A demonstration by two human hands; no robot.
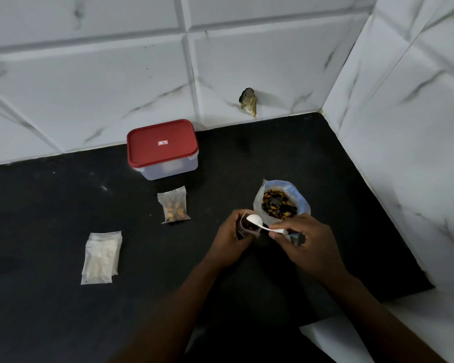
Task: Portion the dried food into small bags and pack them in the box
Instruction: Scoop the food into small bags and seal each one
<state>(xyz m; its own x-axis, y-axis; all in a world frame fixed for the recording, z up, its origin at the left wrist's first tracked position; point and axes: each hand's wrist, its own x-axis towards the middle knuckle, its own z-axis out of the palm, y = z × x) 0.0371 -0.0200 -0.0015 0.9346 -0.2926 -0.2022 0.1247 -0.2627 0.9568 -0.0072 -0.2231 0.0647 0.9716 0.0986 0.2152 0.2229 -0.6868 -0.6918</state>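
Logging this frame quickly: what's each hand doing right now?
Left hand: closed around a small bag, holding it open.
Right hand: pinching a white spoon over that bag.

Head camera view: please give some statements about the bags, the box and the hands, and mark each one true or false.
1. The box has its red lid on. True.
2. The right hand holds a white spoon. True.
3. The filled small bag lies inside the box. False: it lies on the counter, in front of the box.
4. The left hand is empty. False: it holds a small bag open under the spoon.
5. The empty bags lie left of the hands. True.
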